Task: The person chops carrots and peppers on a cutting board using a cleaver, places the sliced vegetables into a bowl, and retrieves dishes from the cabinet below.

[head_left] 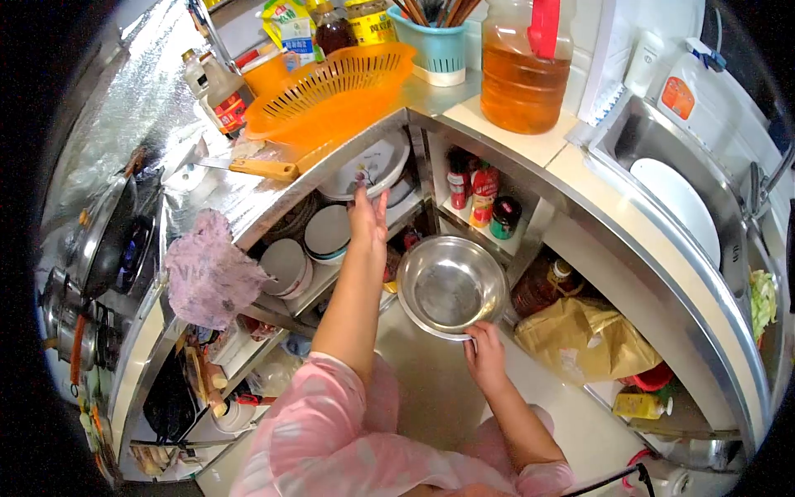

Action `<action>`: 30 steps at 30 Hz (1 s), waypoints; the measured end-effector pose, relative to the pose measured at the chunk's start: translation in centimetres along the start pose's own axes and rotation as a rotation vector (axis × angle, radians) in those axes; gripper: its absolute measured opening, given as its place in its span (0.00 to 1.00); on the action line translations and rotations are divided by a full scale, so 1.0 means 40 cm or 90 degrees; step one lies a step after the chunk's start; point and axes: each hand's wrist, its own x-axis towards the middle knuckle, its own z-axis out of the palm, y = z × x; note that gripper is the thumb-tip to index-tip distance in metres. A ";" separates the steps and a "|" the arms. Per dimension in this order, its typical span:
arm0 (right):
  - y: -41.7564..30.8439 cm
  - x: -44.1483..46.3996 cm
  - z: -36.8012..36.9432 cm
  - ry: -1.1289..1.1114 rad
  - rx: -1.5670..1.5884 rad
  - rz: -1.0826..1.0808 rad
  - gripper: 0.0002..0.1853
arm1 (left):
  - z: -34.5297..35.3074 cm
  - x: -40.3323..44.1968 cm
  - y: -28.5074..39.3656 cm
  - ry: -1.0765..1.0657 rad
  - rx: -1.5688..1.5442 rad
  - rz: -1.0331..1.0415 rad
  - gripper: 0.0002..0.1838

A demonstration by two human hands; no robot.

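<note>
A shiny round metal basin [449,284] is tilted over the floor in front of the open cabinet, its hollow side facing me. My right hand [484,354] pinches its lower rim. My left hand [367,217] reaches into the cabinet under the counter, its fingers at the edge of a white plate with a floral pattern [383,166]. The fingertips are partly hidden there, and their exact grip is unclear. Left of that arm, white bowls [328,230] stand on the shelf, with a round white container [286,267] beside them.
An orange basket [331,91], a knife [263,169] and a jug of amber liquid [527,79] stand or lie on the counter above. A purple cloth [212,269] hangs at its left edge. Below right is a golden bag [588,340]; a sink [646,137] is at right.
</note>
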 end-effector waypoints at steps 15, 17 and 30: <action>-0.004 0.021 0.023 0.009 0.027 -0.056 0.20 | 0.050 0.035 -0.011 -0.005 -0.030 0.027 0.41; -0.003 0.030 0.024 0.008 0.029 -0.069 0.20 | 0.023 0.049 -0.002 -0.063 0.011 0.054 0.38; -0.036 0.120 0.005 0.023 0.008 -0.103 0.17 | -0.251 -0.103 0.137 -0.107 0.622 0.251 0.23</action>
